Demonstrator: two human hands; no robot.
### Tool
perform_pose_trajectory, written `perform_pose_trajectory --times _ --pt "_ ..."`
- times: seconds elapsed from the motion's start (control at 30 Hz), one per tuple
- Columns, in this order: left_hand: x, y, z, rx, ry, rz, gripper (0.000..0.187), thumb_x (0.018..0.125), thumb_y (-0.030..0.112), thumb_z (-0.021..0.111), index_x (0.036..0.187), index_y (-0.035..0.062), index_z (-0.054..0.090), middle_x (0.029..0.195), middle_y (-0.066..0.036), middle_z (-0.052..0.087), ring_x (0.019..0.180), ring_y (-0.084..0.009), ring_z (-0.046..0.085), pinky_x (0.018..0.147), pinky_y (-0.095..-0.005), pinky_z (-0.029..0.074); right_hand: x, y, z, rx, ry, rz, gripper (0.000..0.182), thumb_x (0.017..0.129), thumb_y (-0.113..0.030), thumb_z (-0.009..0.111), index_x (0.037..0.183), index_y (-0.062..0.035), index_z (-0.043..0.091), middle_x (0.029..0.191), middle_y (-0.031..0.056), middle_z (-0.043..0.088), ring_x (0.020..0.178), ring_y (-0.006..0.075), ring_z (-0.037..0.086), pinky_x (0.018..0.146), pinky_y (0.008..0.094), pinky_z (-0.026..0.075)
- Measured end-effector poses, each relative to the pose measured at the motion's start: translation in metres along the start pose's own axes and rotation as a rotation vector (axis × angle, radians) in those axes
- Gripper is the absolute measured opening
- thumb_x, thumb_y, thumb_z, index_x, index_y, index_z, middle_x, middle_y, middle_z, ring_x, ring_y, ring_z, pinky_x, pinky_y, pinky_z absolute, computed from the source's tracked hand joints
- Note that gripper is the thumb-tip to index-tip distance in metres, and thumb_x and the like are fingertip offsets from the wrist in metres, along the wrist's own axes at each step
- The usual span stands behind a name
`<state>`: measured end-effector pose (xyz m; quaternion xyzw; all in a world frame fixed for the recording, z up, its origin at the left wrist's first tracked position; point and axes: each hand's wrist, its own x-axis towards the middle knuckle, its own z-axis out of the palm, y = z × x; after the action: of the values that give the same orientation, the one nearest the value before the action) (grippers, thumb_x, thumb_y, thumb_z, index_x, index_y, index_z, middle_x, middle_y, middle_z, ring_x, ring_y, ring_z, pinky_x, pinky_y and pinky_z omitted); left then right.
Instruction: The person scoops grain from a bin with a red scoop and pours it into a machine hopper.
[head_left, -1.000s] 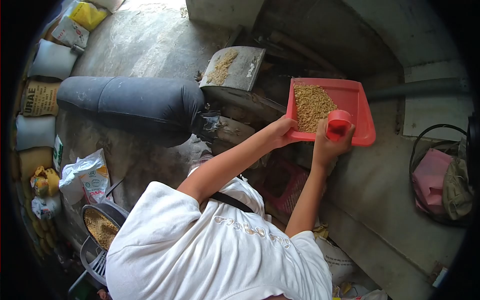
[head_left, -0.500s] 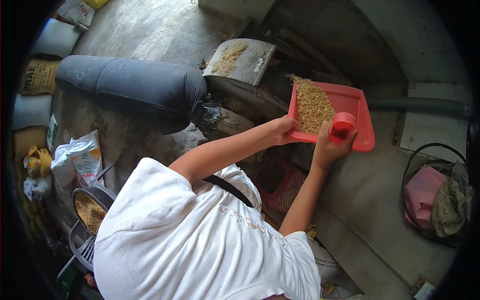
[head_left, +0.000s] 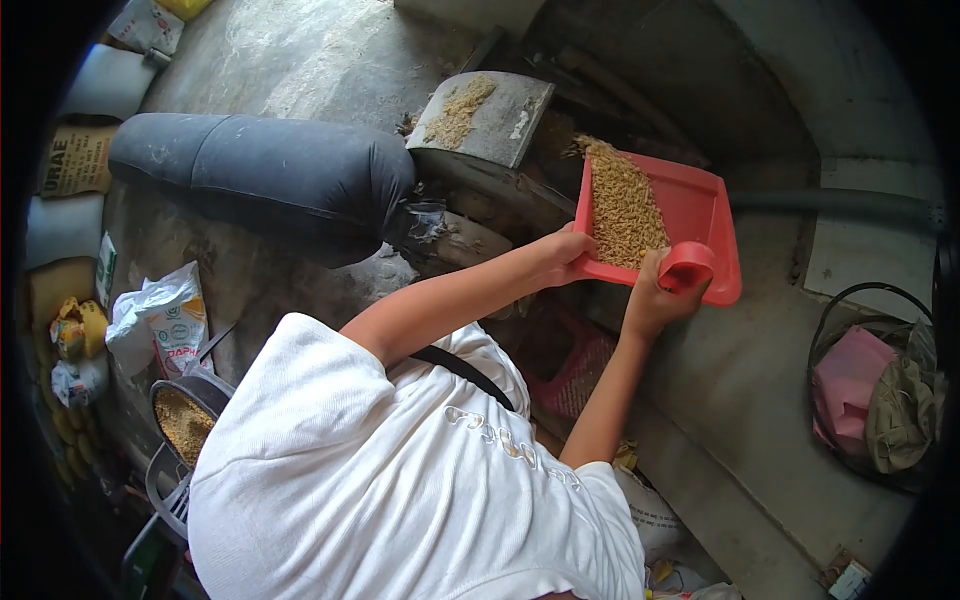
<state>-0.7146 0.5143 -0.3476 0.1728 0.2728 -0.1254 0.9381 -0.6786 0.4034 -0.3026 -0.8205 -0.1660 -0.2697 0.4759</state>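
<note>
Head view shows your left hand [head_left: 566,250] gripping the near-left edge of the red tray [head_left: 705,210], upper right of the frame. Your right hand [head_left: 655,295] clasps a red cup [head_left: 686,266] against its near rim, with grain [head_left: 624,205] heaped along the tray's left side.

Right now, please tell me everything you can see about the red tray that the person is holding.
The red tray looks like plastic, square, shallow, with a low raised rim. It is held tilted over grey machinery, not resting flat. A heap of brown grain lies along its left side and reaches the far left corner. The left hand grips its near left corner. The right hand holds the near edge together with a small red cup that lies against the tray. The right half of the tray is bare.
</note>
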Motion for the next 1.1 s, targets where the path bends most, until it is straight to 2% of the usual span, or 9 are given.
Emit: perform_pose_trajectory --times 0.2,0.33,0.43,0.53,0.63,0.77,0.87,0.97,1.1 --pt "0.004 -0.014 -0.016 0.115 0.227 0.029 0.063 0.061 -0.014 0.036 0.117 0.0136 0.029 0.100 -0.005 0.039 0.087 -0.0179 0.049 0.070 -0.0326 0.048 -0.014 -0.007 -0.003 0.158 0.042 0.184 0.024 0.061 -0.003 0.062 0.075 -0.0014 0.043 0.067 0.0045 0.050 0.058 0.0142 0.051 0.056 0.0266 0.042" --pt "-0.009 -0.015 -0.017 0.161 0.262 0.020 0.063 0.062 -0.013 0.037 0.117 0.0139 0.029 0.099 -0.005 0.040 0.086 -0.0171 0.048 0.068 -0.0307 0.048 -0.031 0.000 -0.010 0.050 0.029 0.168 0.022 0.063 -0.001 0.061 0.075 -0.0008 0.043 0.066 0.0036 0.048 0.057 0.0131 0.049 0.056 0.0263 0.042" --pt "-0.005 -0.016 -0.021 0.200 0.253 0.057 0.061 0.062 -0.013 0.039 0.117 0.0124 0.029 0.098 -0.005 0.041 0.089 -0.0183 0.048 0.070 -0.0318 0.047 -0.031 -0.004 -0.009 0.216 0.044 0.344 0.020 0.064 0.000 0.059 0.074 -0.0010 0.042 0.065 0.0042 0.046 0.056 0.0131 0.047 0.054 0.0266 0.041" --pt "-0.015 -0.016 -0.023 0.179 0.246 0.126 0.054 0.062 -0.011 0.038 0.112 0.0103 0.034 0.097 -0.007 0.043 0.087 -0.0201 0.048 0.068 -0.0330 0.047 -0.044 0.003 -0.014 0.206 -0.013 0.146 0.019 0.067 0.000 0.057 0.075 -0.0027 0.040 0.069 0.0061 0.046 0.063 0.0166 0.048 0.063 0.0285 0.041" --pt "-0.020 -0.007 -0.027 0.197 0.284 0.132 0.052 0.063 -0.011 0.037 0.111 0.0083 0.035 0.096 -0.007 0.045 0.085 -0.0194 0.048 0.067 -0.0307 0.046 -0.054 -0.007 -0.009 0.238 -0.005 0.146 0.018 0.070 0.000 0.055 0.080 -0.0027 0.040 0.075 0.0063 0.046 0.066 0.0138 0.047 0.066 0.0274 0.042" --pt "-0.034 -0.001 -0.025 0.268 0.241 0.235 0.054 0.064 -0.011 0.038 0.115 0.0080 0.033 0.098 -0.007 0.045 0.085 -0.0177 0.049 0.068 -0.0275 0.045 -0.057 -0.021 -0.021 0.088 -0.062 0.146 0.031 0.069 -0.005 0.061 0.090 -0.0025 0.039 0.087 0.0094 0.046 0.082 0.0202 0.048 0.077 0.0322 0.039" --pt "-0.035 -0.003 -0.027 0.286 0.243 0.281 0.057 0.064 -0.010 0.040 0.117 0.0094 0.031 0.099 -0.006 0.045 0.083 -0.0162 0.049 0.067 -0.0266 0.045 -0.065 -0.034 -0.013 0.355 -0.010 0.415 0.031 0.071 -0.007 0.061 0.092 -0.0022 0.039 0.089 0.0095 0.046 0.089 0.0217 0.048 0.081 0.0343 0.038" --pt "-0.036 -0.003 -0.027 0.287 0.257 0.318 0.058 0.064 -0.010 0.039 0.118 0.0105 0.031 0.096 -0.005 0.046 0.078 -0.0147 0.050 0.065 -0.0258 0.044 -0.065 -0.035 -0.013 0.144 0.070 0.333 0.028 0.072 -0.006 0.059 0.090 -0.0029 0.037 0.089 0.0100 0.046 0.093 0.0217 0.047 0.085 0.0348 0.036" --pt "-0.034 0.001 -0.024 0.318 0.245 0.333 0.060 0.065 -0.010 0.039 0.120 0.0116 0.030 0.095 -0.005 0.047 0.075 -0.0136 0.050 0.065 -0.0254 0.044 -0.062 -0.043 -0.009 0.277 0.033 0.406 0.025 0.072 -0.001 0.056 0.088 -0.0038 0.035 0.088 0.0102 0.046 0.090 0.0212 0.048 0.087 0.0358 0.035"
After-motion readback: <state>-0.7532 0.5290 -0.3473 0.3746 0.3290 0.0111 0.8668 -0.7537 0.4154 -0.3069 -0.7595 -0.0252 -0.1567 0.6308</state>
